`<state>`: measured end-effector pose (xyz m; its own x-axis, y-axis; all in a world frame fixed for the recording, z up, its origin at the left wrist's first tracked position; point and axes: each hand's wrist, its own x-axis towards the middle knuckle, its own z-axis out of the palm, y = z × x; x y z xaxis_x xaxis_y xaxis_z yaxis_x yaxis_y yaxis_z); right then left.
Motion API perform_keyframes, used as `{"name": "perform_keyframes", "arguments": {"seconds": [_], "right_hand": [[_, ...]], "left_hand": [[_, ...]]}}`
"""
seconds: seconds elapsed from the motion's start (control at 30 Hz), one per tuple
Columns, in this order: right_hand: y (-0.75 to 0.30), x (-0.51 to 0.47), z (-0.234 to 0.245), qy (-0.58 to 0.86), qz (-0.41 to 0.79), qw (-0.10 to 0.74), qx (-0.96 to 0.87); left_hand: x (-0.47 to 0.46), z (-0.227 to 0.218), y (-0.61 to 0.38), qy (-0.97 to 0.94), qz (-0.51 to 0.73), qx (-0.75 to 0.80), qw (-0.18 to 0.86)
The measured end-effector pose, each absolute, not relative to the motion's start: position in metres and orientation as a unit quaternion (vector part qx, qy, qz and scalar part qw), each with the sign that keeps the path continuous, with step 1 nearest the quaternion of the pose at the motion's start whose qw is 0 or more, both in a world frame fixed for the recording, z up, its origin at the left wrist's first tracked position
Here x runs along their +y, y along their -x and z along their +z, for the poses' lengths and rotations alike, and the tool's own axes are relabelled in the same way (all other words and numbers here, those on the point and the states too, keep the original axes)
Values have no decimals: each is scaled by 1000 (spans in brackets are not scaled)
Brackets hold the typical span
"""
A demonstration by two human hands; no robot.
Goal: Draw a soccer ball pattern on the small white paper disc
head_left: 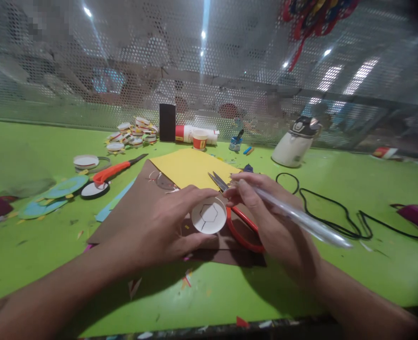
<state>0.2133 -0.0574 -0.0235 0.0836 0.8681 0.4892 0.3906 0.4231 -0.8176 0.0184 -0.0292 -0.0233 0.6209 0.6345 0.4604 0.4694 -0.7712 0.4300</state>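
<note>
My left hand (pixel 166 219) has its thumb and fingers curved round the edge of a small round white paper piece (pixel 214 225), which looks like a cut-down cup bottom. A hexagon and a short line are drawn on its face. A clear-barrelled pen (pixel 301 215) is held in my right hand (pixel 265 203), its back end pointing to the lower right. Partly behind that hand are red-handled scissors (pixel 244 243), blades toward the back left; whether the fingers touch them I cannot tell. Below both hands lie brown sheets (pixel 123 217) and a yellow sheet (pixel 191 167).
On the green table (pixel 371 274), an orange-handled knife (pixel 111 172) and blue paper rings (pixel 65 186) lie left. Behind are cut cup rings (pixel 138 132), a dark upright box (pixel 167 123), a paper cup (pixel 199 140), an ink bottle (pixel 234 143) and a kettle (pixel 294 144). A black cord (pixel 336 226) runs right.
</note>
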Motion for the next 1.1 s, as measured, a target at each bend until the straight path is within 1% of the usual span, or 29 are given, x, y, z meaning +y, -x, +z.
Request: {"name": "perform_keyframes", "arguments": {"seconds": [0.13,0.23,0.37,0.57,0.7,0.8,0.97,1.1], "right_hand": [[-213,-57,-22,517,228,452,-690],[-213,-57,-23,506,232,426,-713],[-211,-57,-23,510,273,439,-688],[-210,-55,-26,487,403,483,-606],[-210,-51,-33,440,501,528,-526],[-208,-51,-35,409,548,549,-481],[-200,-54,-37,381,581,564,-446],[-201,-55,-37,403,554,550,-477]], "left_hand": [[-30,-21,-19,-877,290,339,181],[-31,-21,-18,-865,281,365,199],[-30,-25,-18,-860,290,363,211],[-30,-24,-20,-853,298,361,229],[-29,-23,-19,-846,325,367,210],[-29,-26,-20,-843,341,367,196],[-30,-32,-25,-831,354,394,172],[-28,-32,-24,-824,361,389,200]]}}
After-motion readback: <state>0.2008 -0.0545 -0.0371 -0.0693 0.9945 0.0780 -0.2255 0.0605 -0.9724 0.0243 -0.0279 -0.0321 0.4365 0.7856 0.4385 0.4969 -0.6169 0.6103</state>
